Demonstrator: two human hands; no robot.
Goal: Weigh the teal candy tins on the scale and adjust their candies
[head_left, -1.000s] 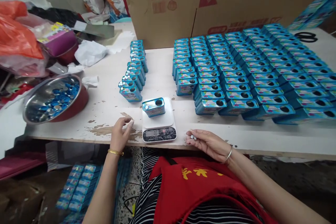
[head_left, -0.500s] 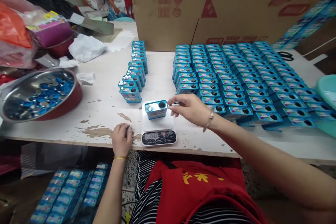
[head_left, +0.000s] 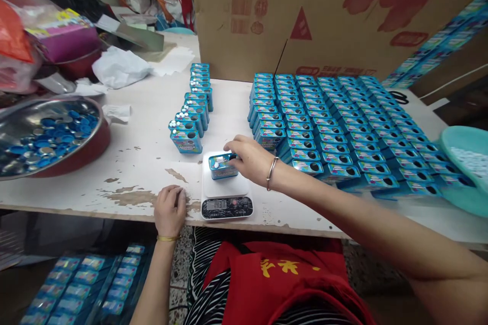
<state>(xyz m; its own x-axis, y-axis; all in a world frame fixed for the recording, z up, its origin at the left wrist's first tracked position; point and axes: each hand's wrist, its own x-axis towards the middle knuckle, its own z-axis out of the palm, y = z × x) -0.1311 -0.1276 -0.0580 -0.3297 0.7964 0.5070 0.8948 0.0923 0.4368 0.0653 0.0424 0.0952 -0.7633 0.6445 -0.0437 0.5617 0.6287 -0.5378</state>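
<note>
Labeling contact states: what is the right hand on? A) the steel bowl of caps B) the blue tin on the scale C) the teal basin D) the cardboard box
B: the right hand rests on the blue tin that sits on the scale.

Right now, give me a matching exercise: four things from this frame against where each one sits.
Things:
1. tin
2. left hand
3. right hand
4. bowl

Places:
A. far left of the table, holding blue caps
B. on the white scale
C. at the near table edge, left of the scale
D. over the tin's right end

Pairs: 1-B, 2-C, 3-D, 4-A
</note>
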